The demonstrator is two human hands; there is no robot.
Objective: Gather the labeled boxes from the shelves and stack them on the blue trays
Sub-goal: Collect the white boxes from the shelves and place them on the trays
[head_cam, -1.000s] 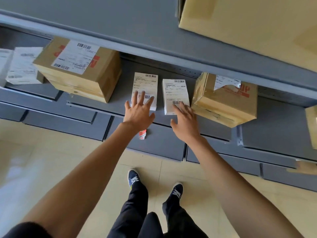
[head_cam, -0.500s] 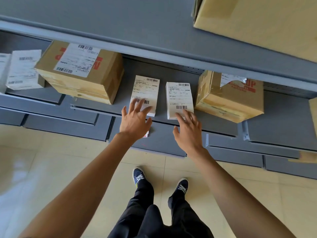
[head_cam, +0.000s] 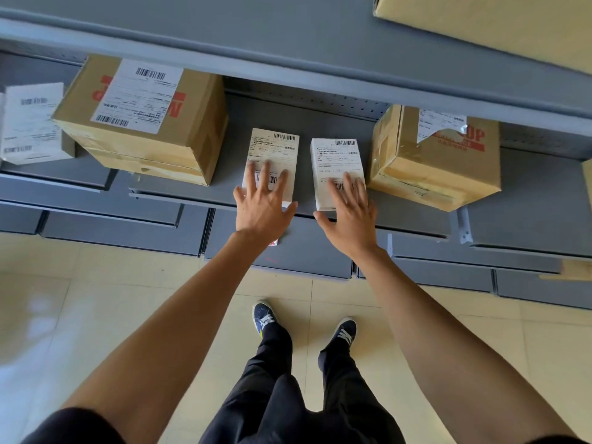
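Grey shelf [head_cam: 320, 123] in front of you, a big labeled cardboard box [head_cam: 144, 123] at its left and a taped one [head_cam: 439, 161] at its right. Between them sit two small white labeled boxes. Your left hand [head_cam: 261, 205] rests spread fingers on the left white box [head_cam: 272, 155]; your right hand [head_cam: 350, 216] lays spread fingers on the right white box [head_cam: 336, 165].

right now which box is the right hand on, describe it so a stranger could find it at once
Start at the grey shelf that carries two big brown cartons. Between them lie two small white boxes side by side. It is the small white box nearer the right-hand carton with the torn label, with the right hand laid flat on its near end; the left hand covers its twin.
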